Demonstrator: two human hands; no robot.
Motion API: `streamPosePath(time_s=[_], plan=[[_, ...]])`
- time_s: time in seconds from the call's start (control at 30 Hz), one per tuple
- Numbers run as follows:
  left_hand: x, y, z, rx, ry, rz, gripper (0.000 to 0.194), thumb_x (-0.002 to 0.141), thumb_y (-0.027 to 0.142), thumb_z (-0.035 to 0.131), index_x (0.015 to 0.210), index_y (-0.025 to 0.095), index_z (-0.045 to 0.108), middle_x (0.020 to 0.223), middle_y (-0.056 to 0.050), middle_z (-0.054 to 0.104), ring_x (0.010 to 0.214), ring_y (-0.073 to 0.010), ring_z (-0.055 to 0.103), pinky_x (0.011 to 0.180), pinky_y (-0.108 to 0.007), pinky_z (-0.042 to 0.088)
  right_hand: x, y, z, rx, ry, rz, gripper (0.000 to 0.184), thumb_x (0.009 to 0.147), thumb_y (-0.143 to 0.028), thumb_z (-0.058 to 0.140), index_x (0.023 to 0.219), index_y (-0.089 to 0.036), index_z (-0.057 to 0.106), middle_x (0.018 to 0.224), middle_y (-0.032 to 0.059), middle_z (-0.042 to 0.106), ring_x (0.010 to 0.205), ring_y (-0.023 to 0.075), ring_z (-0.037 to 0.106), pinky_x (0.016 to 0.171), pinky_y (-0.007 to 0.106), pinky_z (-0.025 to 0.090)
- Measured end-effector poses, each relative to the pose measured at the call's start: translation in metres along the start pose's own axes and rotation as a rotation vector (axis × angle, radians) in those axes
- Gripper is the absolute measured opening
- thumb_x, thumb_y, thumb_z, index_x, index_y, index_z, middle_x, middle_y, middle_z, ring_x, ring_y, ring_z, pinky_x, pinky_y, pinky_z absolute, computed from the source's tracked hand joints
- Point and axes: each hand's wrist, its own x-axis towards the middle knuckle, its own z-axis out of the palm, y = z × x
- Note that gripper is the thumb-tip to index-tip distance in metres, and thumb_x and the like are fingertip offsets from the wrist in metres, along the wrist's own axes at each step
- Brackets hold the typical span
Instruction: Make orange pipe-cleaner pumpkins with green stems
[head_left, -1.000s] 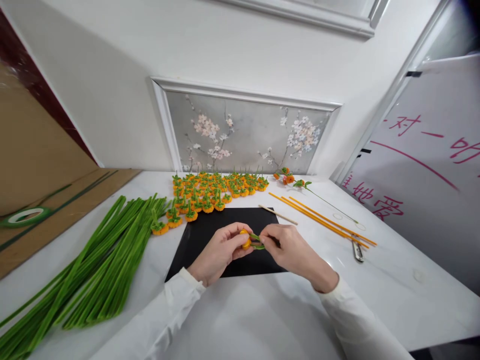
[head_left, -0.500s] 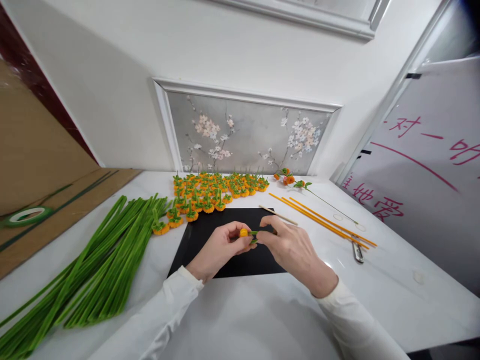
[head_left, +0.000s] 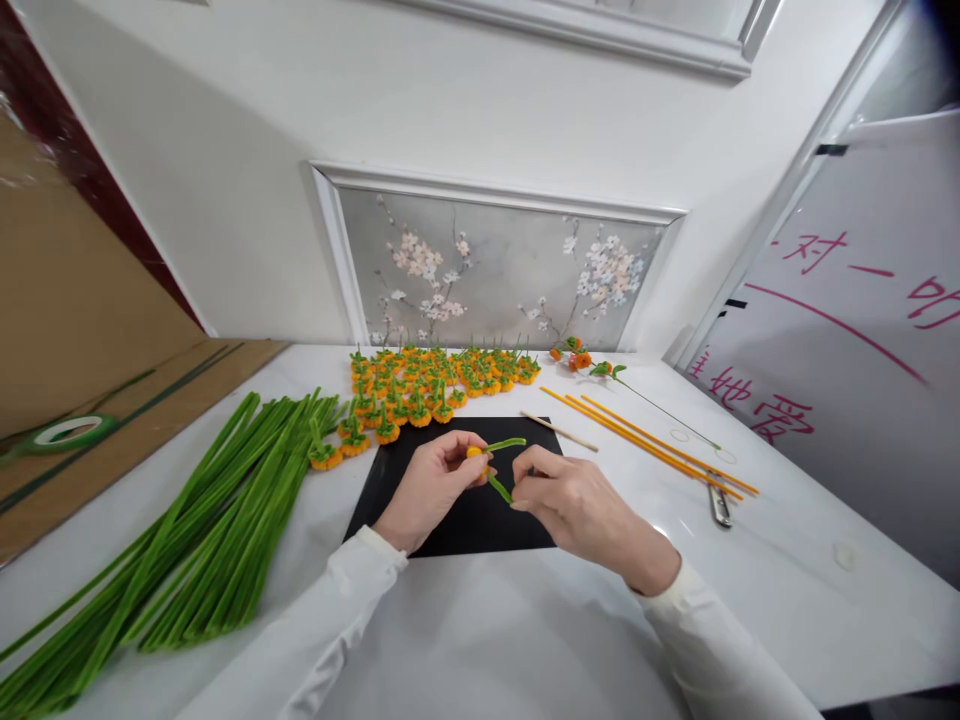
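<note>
Above the black mat [head_left: 450, 530], my left hand [head_left: 435, 487] pinches a small orange pipe-cleaner flower [head_left: 475, 454], part of it hidden by the fingers. Two green pipe-cleaner ends [head_left: 506, 443] stick out of it to the right, spread apart in a V. The lower end reaches the fingertips of my right hand [head_left: 574, 500], which are closed on its tip. Behind the mat, several finished orange flowers with green stems [head_left: 420, 405] stand in rows. To the left lies a large bundle of green pipe cleaners [head_left: 225, 530].
Several orange pipe cleaners [head_left: 637, 433] lie at the right, over a metal-handled cutter [head_left: 720, 505]. A thin wooden stick [head_left: 559, 431] rests by the mat's far corner. A long-stemmed flower spray [head_left: 581, 360] lies near the wall. Green tape [head_left: 71, 432] sits on cardboard at the left.
The green ends, close together before, are now spread apart. My right hand has drawn away from the flower to the lower tip; my left hand has shifted slightly left.
</note>
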Motion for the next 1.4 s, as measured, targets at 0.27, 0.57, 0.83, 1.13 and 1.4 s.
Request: streamPosePath(time_s=[0.27, 0.57, 0.83, 1.13, 1.4], plan=[[0.001, -0.01, 0.0, 0.227, -0.023, 0.122, 0.022, 0.081, 0.035, 0.059, 0.092, 0.016, 0.06, 0.074, 0.002, 0.054, 0.066, -0.0115, 0.055, 0.065, -0.024, 0.049, -0.001, -0.001, 0.003, 0.016, -0.016, 0.093, 0.018, 0.092, -0.014, 0.041, 0.093, -0.019, 0.059, 0.098, 0.0053, 0.061, 0.075, 0.013, 0.06, 0.066, 0.023, 0.045], [-0.007, -0.005, 0.003, 0.297, -0.104, 0.132, 0.031, 0.08, 0.034, 0.06, 0.105, 0.017, 0.062, 0.078, 0.001, 0.061, 0.067, -0.0121, 0.058, 0.064, -0.023, 0.052, 0.001, -0.006, 0.027, -0.12, 0.005, 0.178, 0.02, 0.093, -0.021, 0.043, 0.082, -0.019, 0.059, 0.074, 0.0028, 0.062, 0.066, 0.0158, 0.058, 0.055, 0.026, 0.036], [-0.007, -0.009, -0.001, 0.273, -0.166, 0.173, 0.04, 0.078, 0.024, 0.062, 0.117, 0.015, 0.061, 0.107, -0.006, 0.068, 0.094, -0.0194, 0.064, 0.084, -0.028, 0.052, 0.0, 0.004, 0.027, 0.087, 0.026, 0.182, 0.022, 0.091, -0.014, 0.042, 0.072, -0.02, 0.051, 0.07, -0.0001, 0.056, 0.062, 0.0132, 0.051, 0.056, 0.023, 0.034], [-0.008, -0.01, 0.006, 0.205, -0.114, 0.142, 0.038, 0.074, 0.017, 0.062, 0.111, 0.015, 0.065, 0.097, -0.004, 0.071, 0.088, -0.0186, 0.065, 0.079, -0.026, 0.053, -0.004, 0.009, 0.015, 0.095, 0.0, 0.113, 0.023, 0.09, -0.012, 0.044, 0.075, -0.021, 0.059, 0.068, -0.0002, 0.057, 0.063, 0.012, 0.053, 0.057, 0.022, 0.033], [-0.006, 0.001, 0.002, 0.012, -0.122, 0.035, 0.038, 0.072, 0.02, 0.069, 0.11, 0.015, 0.064, 0.095, -0.003, 0.069, 0.084, -0.0148, 0.063, 0.081, -0.027, 0.05, -0.002, 0.004, 0.009, 0.072, 0.025, 0.105, 0.02, 0.093, -0.017, 0.043, 0.087, -0.02, 0.063, 0.073, 0.0009, 0.06, 0.066, 0.0123, 0.056, 0.059, 0.022, 0.038]])
